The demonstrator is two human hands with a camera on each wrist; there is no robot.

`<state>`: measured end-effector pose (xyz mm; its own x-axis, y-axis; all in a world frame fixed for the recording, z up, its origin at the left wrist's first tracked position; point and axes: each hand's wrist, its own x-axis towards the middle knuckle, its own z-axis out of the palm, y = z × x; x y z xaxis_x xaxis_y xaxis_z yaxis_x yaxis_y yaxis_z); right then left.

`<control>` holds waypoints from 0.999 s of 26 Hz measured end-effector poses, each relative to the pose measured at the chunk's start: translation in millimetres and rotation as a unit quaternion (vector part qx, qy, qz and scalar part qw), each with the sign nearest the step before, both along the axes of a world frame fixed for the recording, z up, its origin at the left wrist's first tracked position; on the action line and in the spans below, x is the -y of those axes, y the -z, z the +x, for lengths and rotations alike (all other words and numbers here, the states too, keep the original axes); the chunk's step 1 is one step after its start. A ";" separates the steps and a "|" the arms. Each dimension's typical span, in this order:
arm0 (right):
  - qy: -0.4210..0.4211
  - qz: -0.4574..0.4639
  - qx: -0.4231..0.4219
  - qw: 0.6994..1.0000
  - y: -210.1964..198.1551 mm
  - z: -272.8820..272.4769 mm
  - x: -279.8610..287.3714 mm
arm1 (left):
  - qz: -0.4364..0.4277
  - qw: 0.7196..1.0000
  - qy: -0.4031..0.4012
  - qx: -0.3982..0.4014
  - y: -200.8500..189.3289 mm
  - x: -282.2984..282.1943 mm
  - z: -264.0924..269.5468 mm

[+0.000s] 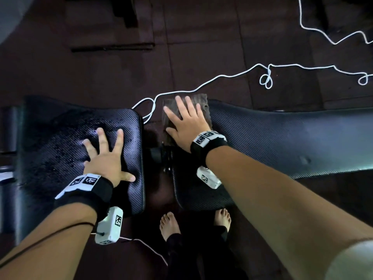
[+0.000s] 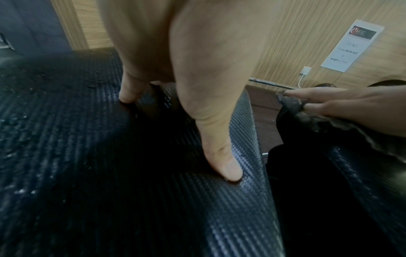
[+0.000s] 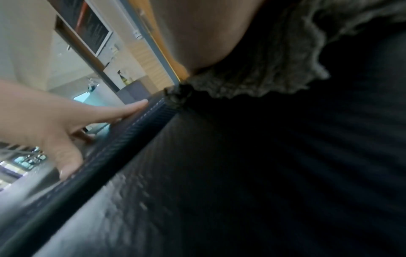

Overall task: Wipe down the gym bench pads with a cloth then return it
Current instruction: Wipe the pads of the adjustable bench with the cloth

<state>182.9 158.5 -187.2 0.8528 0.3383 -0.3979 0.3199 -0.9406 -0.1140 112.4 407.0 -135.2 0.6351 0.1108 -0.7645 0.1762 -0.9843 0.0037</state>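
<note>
The bench has two black woven-texture pads. The seat pad (image 1: 60, 134) on the left carries wet droplets; its surface also fills the left wrist view (image 2: 87, 173). My left hand (image 1: 105, 156) lies flat on it with fingers spread, thumb (image 2: 222, 156) near the pad's right edge. The long back pad (image 1: 282, 138) runs off to the right. A dark grey-brown cloth (image 1: 198, 102) lies at its left end, and my right hand (image 1: 181, 122) presses it flat with straight fingers. The cloth's frayed edge (image 3: 263, 76) shows under my palm in the right wrist view.
A white cord (image 1: 222, 75) snakes over the dark rubber floor behind the bench. A gap with the bench hinge (image 1: 161, 156) separates the pads. My bare feet (image 1: 169, 225) stand in front. A paper notice (image 2: 353, 45) hangs on the wood-panelled wall.
</note>
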 end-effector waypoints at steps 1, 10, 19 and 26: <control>-0.030 0.010 0.012 0.999 1.7 -0.7 14.8 | 0.000 1.000 0.005 0.000 -0.3 -0.5 -0.3; 0.164 -0.003 0.007 0.986 -3.8 -3.7 17.7 | 0.010 1.000 0.011 -0.006 -0.7 2.6 1.6; 0.161 0.011 0.011 0.987 1.7 -2.5 58.9 | 0.007 1.000 0.017 -0.008 3.6 -1.0 0.7; 0.077 0.015 0.032 0.996 -0.2 -26.5 0.5 | 0.012 1.000 0.018 -0.001 6.3 -1.3 -0.4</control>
